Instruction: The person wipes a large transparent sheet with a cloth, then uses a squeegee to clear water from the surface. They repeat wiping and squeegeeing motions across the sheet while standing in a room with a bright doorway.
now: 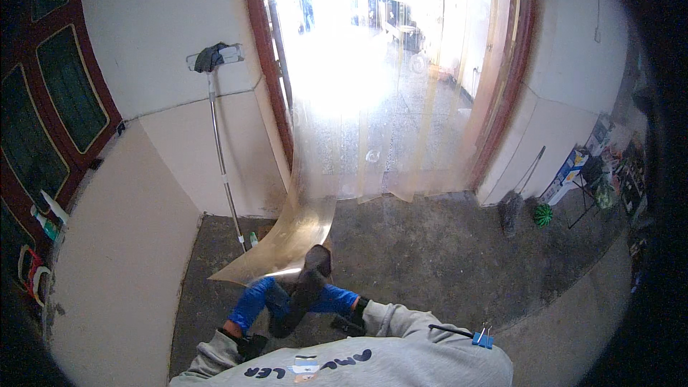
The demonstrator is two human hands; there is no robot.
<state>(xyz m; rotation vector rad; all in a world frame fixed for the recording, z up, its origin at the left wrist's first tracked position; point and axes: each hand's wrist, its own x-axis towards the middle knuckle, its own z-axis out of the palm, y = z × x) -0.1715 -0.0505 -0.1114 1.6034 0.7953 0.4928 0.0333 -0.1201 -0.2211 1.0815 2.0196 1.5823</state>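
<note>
A clear, yellowish plastic strip [301, 226] of a door curtain is drawn out of the doorway towards me, its lower end curled up near my hands. My left hand [253, 301], in a blue glove, is at the strip's lower edge and appears to grip it. My right hand [334, 300], also gloved in blue, comes in from the right. A dark, blurred, cloth-like thing [309, 285] lies between the hands against the strip's edge. It hides the right fingers, so their hold cannot be seen.
Other curtain strips [376, 161] hang in the bright doorway ahead. A flat mop [223, 156] leans on the left wall with a dark cloth on its head. Across the concrete floor [408, 252], a green striped ball-like object [543, 215], a grey duster-like object [509, 214] and boxes [564, 174] are at right.
</note>
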